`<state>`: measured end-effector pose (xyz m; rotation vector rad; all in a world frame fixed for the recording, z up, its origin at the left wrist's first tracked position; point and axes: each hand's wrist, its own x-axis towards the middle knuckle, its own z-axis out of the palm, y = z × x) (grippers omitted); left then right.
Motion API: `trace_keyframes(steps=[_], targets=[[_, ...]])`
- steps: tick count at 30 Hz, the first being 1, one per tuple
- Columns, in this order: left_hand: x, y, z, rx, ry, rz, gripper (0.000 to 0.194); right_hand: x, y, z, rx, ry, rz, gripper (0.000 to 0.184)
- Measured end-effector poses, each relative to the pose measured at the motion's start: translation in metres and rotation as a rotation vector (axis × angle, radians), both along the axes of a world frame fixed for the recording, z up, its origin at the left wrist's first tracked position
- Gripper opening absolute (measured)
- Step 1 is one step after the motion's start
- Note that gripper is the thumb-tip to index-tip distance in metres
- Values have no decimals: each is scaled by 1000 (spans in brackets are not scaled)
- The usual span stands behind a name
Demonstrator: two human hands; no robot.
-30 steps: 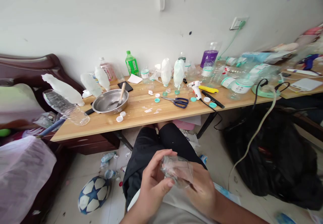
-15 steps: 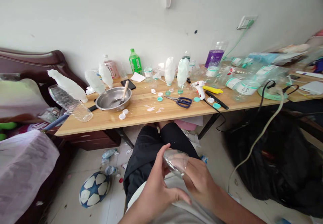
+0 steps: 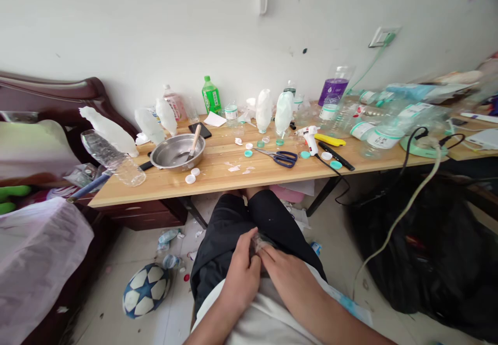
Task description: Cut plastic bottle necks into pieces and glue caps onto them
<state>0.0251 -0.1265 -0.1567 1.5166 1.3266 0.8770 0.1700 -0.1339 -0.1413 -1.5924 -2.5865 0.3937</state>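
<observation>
Head view, seat: You sit before the wooden table (image 3: pixel 218 181), both hands held low over your black shorts (image 3: pixel 278 220), short of the table's front edge.
Clear plastic piece (image 3: pixel 258 242): It shows only between your fingertips, off the table; most of it is covered, and its full shape cannot be read.
Left hand (image 3: pixel 241 271): Your fingers and thumb are wrapped about the piece from the left, index finger stretched forward along it.
Right hand (image 3: pixel 286 273): Your fingertips lie against the piece from the right; the thumb is hidden, so whether this hand truly grips cannot be told.
Handling: Thin plastic like this probably springs back, so let one hand steady it while the other presses lightly; keep fingertips off any sharp rim, and tip the wrists to bring the covered side into your sight.
Scissors (image 3: pixel 285 159): They lie near the middle of the front edge, points to the left.
Glue gun (image 3: pixel 310 139): White, it lies just right of the scissors, beside a yellow tool (image 3: pixel 330 140).
Steel bowl (image 3: pixel 156 161): It sits toward the table's left end, a wooden-handled tool (image 3: pixel 196 135) leaning in it.
</observation>
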Motion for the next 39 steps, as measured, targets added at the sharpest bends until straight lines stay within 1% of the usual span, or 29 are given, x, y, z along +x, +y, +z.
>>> trace_keyframes(steps=[2,5,7,11,14,17,21,24,27,28,30,32,33,34,36,38,39], targets=[[-1,11,-16,-12,55,-27,57,-7,4,-5,-86,-92,-24,46],[-6,25,-29,90,113,-102,58,-13,11,-7,-106,-96,-25,47],[-9,30,-32,132,135,-119,57,-14,15,-7,-110,-91,-27,48],[-11,32,-32,146,142,-124,57,-14,19,-11,-110,-76,-40,50],[-9,30,-32,187,135,-100,60,-13,19,-15,-109,-59,-40,52],[-7,31,-32,204,142,-77,64,-13,20,-14,-110,-43,-28,48],[-6,32,-29,201,161,-42,66,-17,21,-8,-90,-34,-35,40],[-6,32,-23,205,160,-13,59,-20,22,-6,-36,-13,-38,42],[-6,32,-17,225,115,37,55,-18,21,-10,23,11,-30,44],[-6,33,-15,228,93,63,54,-17,20,-12,68,32,-19,44],[-7,35,-11,204,51,134,49,-13,16,-15,234,127,27,43],[-9,37,-8,159,24,206,41,-10,14,-14,436,285,92,43],[-11,38,-7,142,14,233,39,-9,13,-13,512,372,102,44],[-12,39,-6,134,7,250,38,-9,14,-10,551,448,78,47],[-12,37,-2,156,3,258,41,-8,17,-3,541,561,-50,54],[-12,34,3,211,9,248,45,-9,21,2,424,628,-171,62],[-12,31,5,245,21,235,49,-9,24,4,346,650,-192,62]])
